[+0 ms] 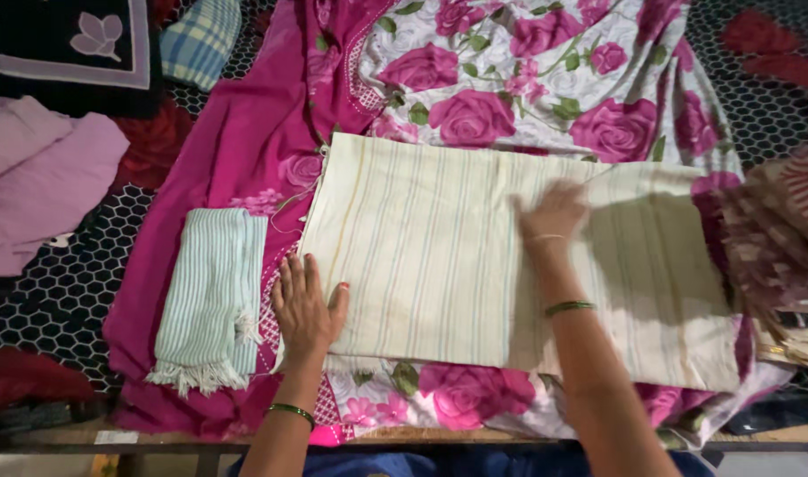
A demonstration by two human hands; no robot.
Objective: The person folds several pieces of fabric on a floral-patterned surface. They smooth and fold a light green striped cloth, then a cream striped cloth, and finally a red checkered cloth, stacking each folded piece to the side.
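Cream striped cloth (475,256), folded to a broad rectangle, lies flat at centre on a rose-print sheet (528,79). Left hand (305,307) presses its 8 o'clock corner, palm down, fingers spread wide, holding nothing; judged to pin that edge so the layers stay aligned. Right hand (554,212) rests flat near the cloth's middle toward 2 o'clock, motion-blurred, fingers open w/ no grip visible; prob. smoothing the top layer. Green bangles on both wrists. At 9 o'clock, just beside the left hand, a folded pale-green striped towel (211,296) w/ fringe lies on magenta fabric (245,141), apart from the cream cloth. At 3 o'clock, a stack of striped textiles (784,238). At 10 o'clock, lilac cloth (42,177). Wooden tabletop edge (404,436) shows at 6 o'clock.
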